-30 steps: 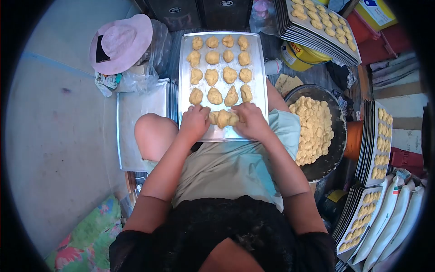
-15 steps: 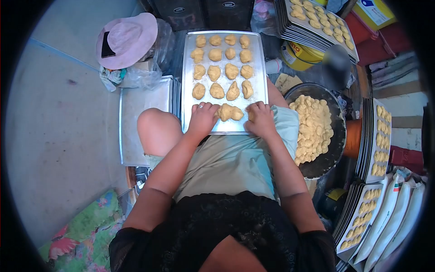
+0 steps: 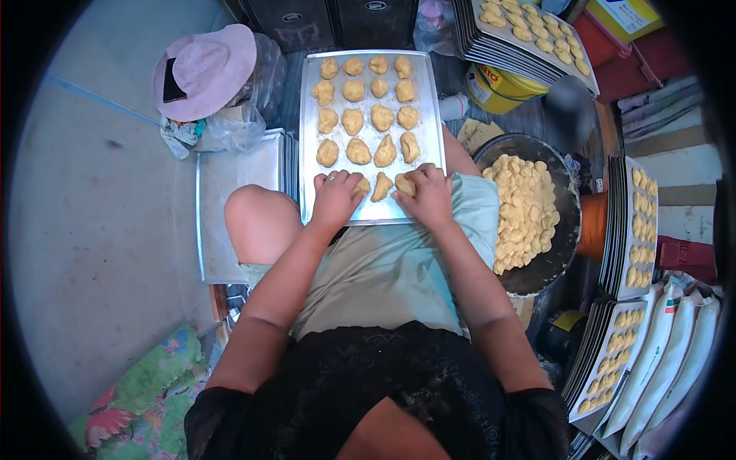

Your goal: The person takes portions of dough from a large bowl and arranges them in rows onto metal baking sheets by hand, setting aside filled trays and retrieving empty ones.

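Note:
A metal baking tray (image 3: 310,153) rests across my lap, with rows of rough yellowish dough lumps (image 3: 358,151) on it. Along the near edge, my left hand (image 3: 334,198) has its fingers curled on a dough piece (image 3: 362,185), partly covered by the fingertips. A lone dough piece (image 3: 381,187) lies between my hands. My right hand (image 3: 431,193) closes its thumb and fingers around another dough piece (image 3: 405,184) on the tray. To the right, a large dark basin (image 3: 571,222) holds a heap of dough pieces (image 3: 525,215).
Stacked trays of shaped dough stand at the upper right (image 3: 529,27), right (image 3: 642,230) and lower right (image 3: 613,360). More trays (image 3: 218,222) are stacked left of my knee. A yellow bucket (image 3: 491,92), a pink hat (image 3: 207,73) and plastic sacks (image 3: 659,368) are nearby.
The clumped dough between my hands is now separate pieces. My right hand has moved left onto one of them, and my left fingers are on another. The whole view has shifted slightly.

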